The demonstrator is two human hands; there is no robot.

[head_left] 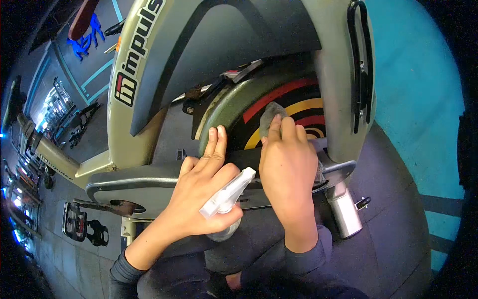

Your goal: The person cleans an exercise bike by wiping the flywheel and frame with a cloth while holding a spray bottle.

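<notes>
My right hand [289, 172] is closed on a grey cloth [271, 115], which lies against the patterned disc face of a flywheel [254, 107] on an exercise bike [343, 84]. A further bit of grey cloth shows beside its wrist side. Hooked in my left hand [201, 187] is a spray bottle [228, 194] with a white trigger head; its clear body is mostly hidden below the hand. Two fingers of that hand stretch out to the flywheel's grey rim [221, 119]. Red, yellow and black bands mark the disc.
The bike's grey lower cover [134, 184] runs under both hands. A pedal [77, 222] sticks out at lower left, and a silver foot [344, 214] stands at lower right. Other gym equipment [57, 109] lines the left. Blue flooring [408, 99] lies at right.
</notes>
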